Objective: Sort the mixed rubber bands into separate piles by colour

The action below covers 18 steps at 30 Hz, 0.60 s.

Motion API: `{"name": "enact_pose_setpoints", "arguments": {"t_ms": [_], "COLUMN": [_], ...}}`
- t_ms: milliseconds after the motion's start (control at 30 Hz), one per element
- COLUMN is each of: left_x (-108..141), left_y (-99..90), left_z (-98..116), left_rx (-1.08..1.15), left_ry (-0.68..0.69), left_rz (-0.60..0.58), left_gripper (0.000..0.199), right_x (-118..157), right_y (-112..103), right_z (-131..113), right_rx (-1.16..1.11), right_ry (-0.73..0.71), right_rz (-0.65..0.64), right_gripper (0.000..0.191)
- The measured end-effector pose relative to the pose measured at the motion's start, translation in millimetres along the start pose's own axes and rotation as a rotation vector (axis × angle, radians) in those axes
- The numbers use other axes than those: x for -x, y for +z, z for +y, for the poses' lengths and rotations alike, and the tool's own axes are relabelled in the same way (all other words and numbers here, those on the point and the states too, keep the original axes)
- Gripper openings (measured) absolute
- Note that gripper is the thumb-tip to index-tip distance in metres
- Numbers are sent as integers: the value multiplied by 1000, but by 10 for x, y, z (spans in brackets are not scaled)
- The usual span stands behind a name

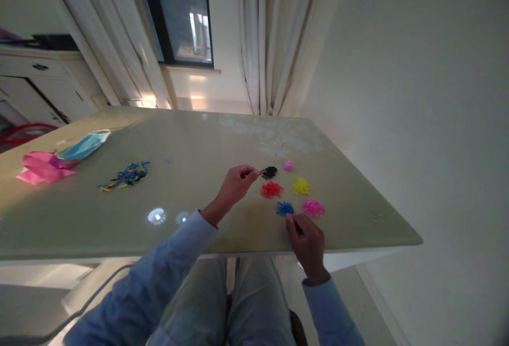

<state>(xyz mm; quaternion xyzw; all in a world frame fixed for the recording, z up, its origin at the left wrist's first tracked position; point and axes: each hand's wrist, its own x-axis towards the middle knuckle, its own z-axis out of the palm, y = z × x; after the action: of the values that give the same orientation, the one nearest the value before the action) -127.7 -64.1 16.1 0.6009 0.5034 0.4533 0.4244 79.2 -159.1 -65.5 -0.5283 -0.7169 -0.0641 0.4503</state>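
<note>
My left hand (239,182) is closed in a pinch at the left edge of a black pile (269,172); what its fingertips hold is too small to name. My right hand (305,237) is also pinched, just below a blue pile (284,208), its fingertips hiding anything they grip. A red pile (271,190) lies between the black and blue ones. To their right are a yellow pile (302,187), a bright pink pile (314,208) and a small light pink pile (289,165). Farther left lies a mixed-colour heap (129,175) of small strips.
On the table (191,144), a pink paper or cloth piece (45,167) and a blue face mask (85,146) lie at the far left. A tiny blue piece (167,161) sits right of the mixed heap. A wall borders the table's right side.
</note>
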Motion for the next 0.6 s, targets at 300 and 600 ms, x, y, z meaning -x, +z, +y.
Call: {"name": "enact_pose_setpoints", "arguments": {"t_ms": [300, 600], "left_x": [-784, -821], "left_y": [415, 377], "left_z": [-453, -537], "left_rx": [-659, -671], "left_ry": [193, 180], "left_rz": [-44, -84], "left_gripper": [22, 26], "right_x": [8, 17], "right_y": [22, 49], "right_z": [-14, -6], "right_rx": [38, 64], "right_ry": [28, 41], "right_rz": [39, 50], "right_gripper": [37, 38]}}
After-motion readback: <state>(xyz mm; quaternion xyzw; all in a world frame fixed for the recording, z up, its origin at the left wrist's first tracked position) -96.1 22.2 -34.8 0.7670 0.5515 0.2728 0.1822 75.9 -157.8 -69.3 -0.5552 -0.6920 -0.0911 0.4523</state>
